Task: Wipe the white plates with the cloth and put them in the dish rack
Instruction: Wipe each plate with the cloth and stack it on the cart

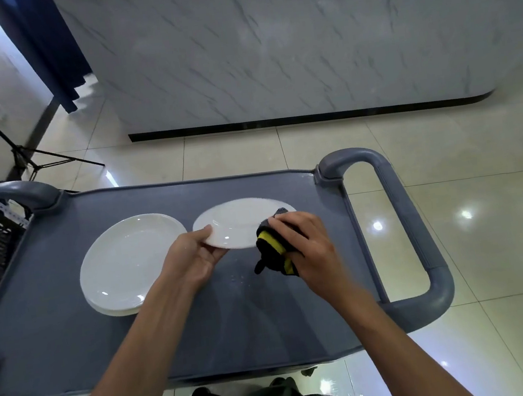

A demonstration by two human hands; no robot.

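The grey plastic cart worktop (72, 339) carries a stack of round white plates (129, 265) at its left. The left hand (191, 257) grips one round white plate (236, 221) by its near rim, lifted and tilted. The right hand (306, 241) clutches a black-and-yellow cloth (272, 251) against that plate's right edge.

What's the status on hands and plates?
Left hand holds plate. Right hand presses cloth on it. Stack waits. Nothing blocking.
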